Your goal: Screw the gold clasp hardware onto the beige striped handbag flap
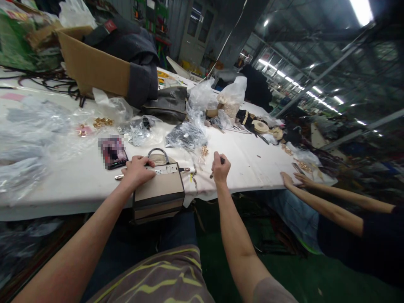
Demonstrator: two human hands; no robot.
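Note:
A beige and black handbag (158, 187) lies at the table's front edge, partly overhanging it, with its arched handle (158, 151) standing up behind. My left hand (137, 170) grips the bag's top left side, beside a pale strap with metal fittings (166, 169). To the right of the bag, just above the tabletop, my right hand (221, 167) is closed around a small dark-handled tool (222, 160); its tip points down, and its exact kind cannot be made out. A phone (113, 152) with its screen blurred out lies behind my left hand.
Clear plastic bags (186, 134) and small gold-coloured metal parts (102, 122) lie across the white table (243, 168). A cardboard box (94, 67) with dark material stands back left. On the right, a co-worker's hands (287, 180) rest at the table edge. A tape roll (260, 126) lies farther back.

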